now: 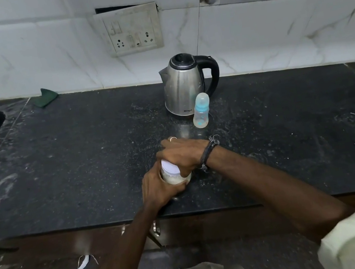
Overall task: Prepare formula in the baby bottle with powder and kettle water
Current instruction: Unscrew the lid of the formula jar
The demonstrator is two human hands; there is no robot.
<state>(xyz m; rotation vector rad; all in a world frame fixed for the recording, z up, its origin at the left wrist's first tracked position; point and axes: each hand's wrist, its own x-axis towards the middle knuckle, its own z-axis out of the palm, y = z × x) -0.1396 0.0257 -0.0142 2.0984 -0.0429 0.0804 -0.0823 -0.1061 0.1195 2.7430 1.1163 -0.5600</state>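
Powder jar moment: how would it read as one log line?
step: opening powder jar | left hand: holds jar body | right hand: grips lid | baby bottle: capped, beside kettle | worktop: dusty

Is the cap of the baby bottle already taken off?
No, the baby bottle stands beside the kettle with its clear cap on, untouched by either hand.

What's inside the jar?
White powder shows through the clear wall of the jar. How full it is cannot be seen: the left hand wraps its side and the right hand covers the lid.
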